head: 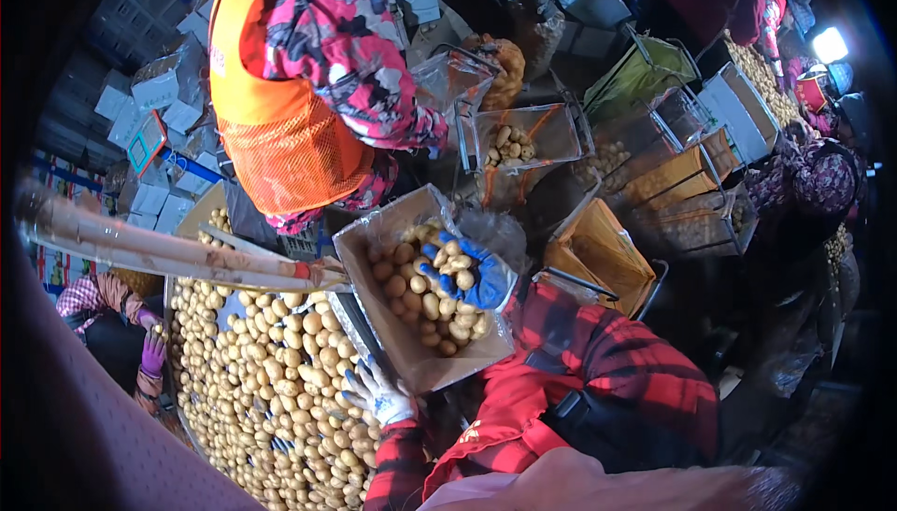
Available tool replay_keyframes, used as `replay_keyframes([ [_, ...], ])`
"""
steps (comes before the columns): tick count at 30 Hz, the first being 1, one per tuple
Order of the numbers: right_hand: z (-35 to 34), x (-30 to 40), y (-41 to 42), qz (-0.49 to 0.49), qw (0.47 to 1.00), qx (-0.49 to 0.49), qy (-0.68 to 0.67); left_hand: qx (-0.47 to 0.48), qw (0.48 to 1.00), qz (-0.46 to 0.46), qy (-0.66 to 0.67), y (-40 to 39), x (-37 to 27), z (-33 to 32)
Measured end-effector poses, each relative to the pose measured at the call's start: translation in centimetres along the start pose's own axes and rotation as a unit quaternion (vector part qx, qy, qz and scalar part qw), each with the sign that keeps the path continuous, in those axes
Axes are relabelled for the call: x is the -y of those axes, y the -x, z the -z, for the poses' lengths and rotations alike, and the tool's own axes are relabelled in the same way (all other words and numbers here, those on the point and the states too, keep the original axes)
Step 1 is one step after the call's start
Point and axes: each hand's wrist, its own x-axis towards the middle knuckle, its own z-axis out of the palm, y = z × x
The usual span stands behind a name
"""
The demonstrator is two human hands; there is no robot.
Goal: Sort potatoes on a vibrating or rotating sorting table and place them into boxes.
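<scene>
My right hand (490,282), in a blue-palmed work glove, is turned palm up inside a cardboard box (413,369). Several potatoes (452,260) lie cupped in its palm and fingers. More potatoes (396,285) cover the bottom of the box, which has clear tape along its rim. My left hand (382,393), in a white glove with blue fingertips, has its fingers spread and holds nothing. It is beside the box's near left side, at the edge of a broad spread of loose potatoes (280,378); whether it touches them I cannot tell.
A co-worker in an orange mesh vest (280,140) stands beyond the box. Another person's purple glove (153,353) is across the potatoes. A wrapped beam (175,241) juts in from the left. Metal-framed bags (596,252) stand on the right, cartons (158,83) at the upper left.
</scene>
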Motion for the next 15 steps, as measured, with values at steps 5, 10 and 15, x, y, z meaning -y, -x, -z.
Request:
replay_keyframes([
  [5,0.4,8.1,-0.4,0.119,0.992,-0.020,0.040,0.026,1.000,0.007,-0.010,-0.2,-0.4,0.2],
  [10,0.9,15.5,-2.1,0.196,0.979,0.034,0.052,0.049,0.998,0.011,-0.026,-0.7,-0.7,0.7],
  [15,-0.1,16.8,-5.1,0.261,0.965,0.004,0.038,0.012,0.999,-0.012,-0.039,-0.3,0.1,-0.4],
])
